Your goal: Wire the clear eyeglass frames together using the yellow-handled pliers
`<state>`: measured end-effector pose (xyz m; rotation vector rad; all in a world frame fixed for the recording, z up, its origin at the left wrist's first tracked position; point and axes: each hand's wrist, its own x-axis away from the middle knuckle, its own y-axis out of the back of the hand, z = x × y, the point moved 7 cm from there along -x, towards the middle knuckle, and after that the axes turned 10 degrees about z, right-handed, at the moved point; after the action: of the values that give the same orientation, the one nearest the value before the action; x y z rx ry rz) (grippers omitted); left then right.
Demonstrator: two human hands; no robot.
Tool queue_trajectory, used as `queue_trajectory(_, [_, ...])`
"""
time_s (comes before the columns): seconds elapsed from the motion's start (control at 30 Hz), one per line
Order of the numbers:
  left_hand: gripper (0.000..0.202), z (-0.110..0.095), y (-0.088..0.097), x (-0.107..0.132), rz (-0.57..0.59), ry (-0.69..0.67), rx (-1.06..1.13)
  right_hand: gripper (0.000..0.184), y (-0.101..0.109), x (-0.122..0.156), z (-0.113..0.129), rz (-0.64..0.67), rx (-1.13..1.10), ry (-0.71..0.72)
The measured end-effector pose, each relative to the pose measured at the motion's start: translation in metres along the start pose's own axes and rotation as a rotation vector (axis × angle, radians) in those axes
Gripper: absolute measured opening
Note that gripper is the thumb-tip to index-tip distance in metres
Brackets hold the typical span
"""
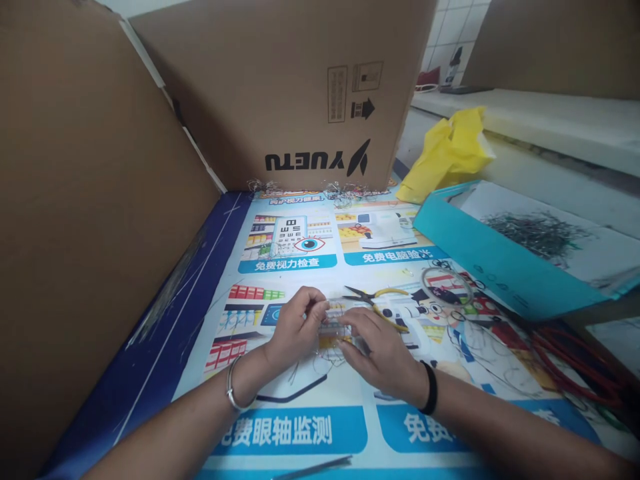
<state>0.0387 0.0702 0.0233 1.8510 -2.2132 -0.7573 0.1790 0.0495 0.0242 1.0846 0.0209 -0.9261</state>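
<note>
My left hand (301,321) is closed in a pinch, thumb against the fingers, on a thin bent wire piece (340,327). Facing it, my right hand (377,348) has its thumb and fingertips curled at the other side of the same piece. The wire is fine and its exact shape cannot be made out against the printed sheet. Just beyond my right hand lie pliers (395,292) with yellow handles and dark jaws. A coil of wire (470,293) rests to the right of them.
An illustrated poster sheet (287,430) covers the table. Cardboard panels (280,87) stand left and behind, with tangled wire (345,192) along their base. At right are a turquoise box (500,283) holding many wire bits (535,233), a yellow bag (445,157) and red loops (575,373).
</note>
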Motion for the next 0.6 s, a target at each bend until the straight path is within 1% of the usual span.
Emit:
queue_trajectory(0.17, [0.013,0.001,-0.001,-0.002,0.031,-0.006,0.120,0.030,0.001,0.000,-0.001,-0.022,-0.005,-0.019])
queue_trajectory(0.3, [0.014,0.000,0.001,-0.005,0.057,-0.020,0.220,0.030,0.000,-0.001,-0.003,-0.009,-0.048,-0.038])
queue_trajectory(0.37, [0.012,-0.004,0.005,-0.007,0.048,-0.050,0.181,0.029,0.000,-0.002,-0.005,0.005,-0.077,-0.052])
queue_trajectory(0.43, [0.011,-0.010,0.009,-0.008,0.032,-0.097,0.087,0.028,0.000,-0.003,-0.006,0.012,-0.098,-0.065])
queue_trajectory(0.6, [0.005,-0.026,0.015,-0.005,-0.018,-0.272,-0.167,0.023,-0.002,-0.003,-0.010,0.034,-0.135,-0.103])
